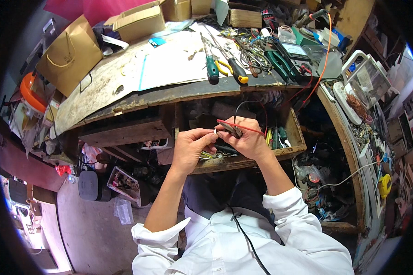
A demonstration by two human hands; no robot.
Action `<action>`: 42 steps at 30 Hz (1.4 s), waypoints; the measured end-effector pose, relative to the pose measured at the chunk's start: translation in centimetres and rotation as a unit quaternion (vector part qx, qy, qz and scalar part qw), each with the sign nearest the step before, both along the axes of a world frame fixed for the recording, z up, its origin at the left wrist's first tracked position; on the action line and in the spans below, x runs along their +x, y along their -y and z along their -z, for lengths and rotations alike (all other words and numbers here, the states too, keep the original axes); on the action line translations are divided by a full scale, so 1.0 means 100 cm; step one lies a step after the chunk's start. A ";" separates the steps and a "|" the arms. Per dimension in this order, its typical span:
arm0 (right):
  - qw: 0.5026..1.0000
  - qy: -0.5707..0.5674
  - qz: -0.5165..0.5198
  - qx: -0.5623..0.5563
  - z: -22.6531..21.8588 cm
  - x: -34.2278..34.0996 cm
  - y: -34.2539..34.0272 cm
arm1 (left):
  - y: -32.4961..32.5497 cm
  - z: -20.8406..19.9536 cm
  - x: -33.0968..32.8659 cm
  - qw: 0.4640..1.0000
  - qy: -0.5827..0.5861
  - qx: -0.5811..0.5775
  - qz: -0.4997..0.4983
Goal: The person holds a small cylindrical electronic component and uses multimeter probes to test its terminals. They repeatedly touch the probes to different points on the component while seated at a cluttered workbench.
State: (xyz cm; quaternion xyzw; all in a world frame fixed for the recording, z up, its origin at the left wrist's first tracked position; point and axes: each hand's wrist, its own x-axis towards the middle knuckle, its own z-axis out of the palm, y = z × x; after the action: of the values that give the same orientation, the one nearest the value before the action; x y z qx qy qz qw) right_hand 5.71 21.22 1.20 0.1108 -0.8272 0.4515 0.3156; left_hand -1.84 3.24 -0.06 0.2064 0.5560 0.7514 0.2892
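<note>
My left hand (191,147) is closed, thumb and fingertips pinching a small white piece (215,131). Against those fingertips, my right hand (247,141) is closed too, with a thin red test probe (243,125) lying across its fingers. Under the probe it also has a greyish-brown object (231,129) whose kind I cannot make out. Both hands are over an open wooden drawer (299,133) in front of the bench. A black lead (236,109) rises behind the right hand. On the bench lies an analog multimeter (294,50) with red leads.
Screwdrivers (211,68), yellow-handled pliers (224,68) and green-handled pliers (276,63) lie at the bench edge. Cardboard boxes (140,23) and a paper bag (71,55) stand at the back left. An orange cable (326,59) hangs at the right. A bin (126,185) stands below.
</note>
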 end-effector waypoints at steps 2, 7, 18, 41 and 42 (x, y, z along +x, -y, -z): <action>1.000 -0.006 0.000 0.011 -0.002 0.002 0.001 | 0.000 0.000 0.000 1.000 0.004 0.002 0.000; 0.999 -0.025 0.011 0.019 -0.005 0.001 0.003 | 0.000 -0.001 0.000 1.000 0.008 0.005 0.006; 0.968 0.186 -0.032 -0.168 0.006 0.003 -0.007 | -0.001 0.003 0.001 0.998 -0.058 -0.015 -0.004; 0.986 0.160 0.018 -0.038 -0.016 0.009 0.002 | -0.003 0.001 0.000 0.999 -0.013 -0.031 0.020; 0.986 0.162 0.020 -0.036 -0.016 0.009 0.002 | -0.003 -0.001 0.001 0.999 -0.008 -0.033 0.019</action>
State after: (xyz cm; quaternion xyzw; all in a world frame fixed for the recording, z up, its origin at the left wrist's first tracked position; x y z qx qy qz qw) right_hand 6.59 21.05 2.82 0.0077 -0.8527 0.4865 0.1903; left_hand -1.70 3.57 0.04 0.2133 0.5785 0.7254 0.3061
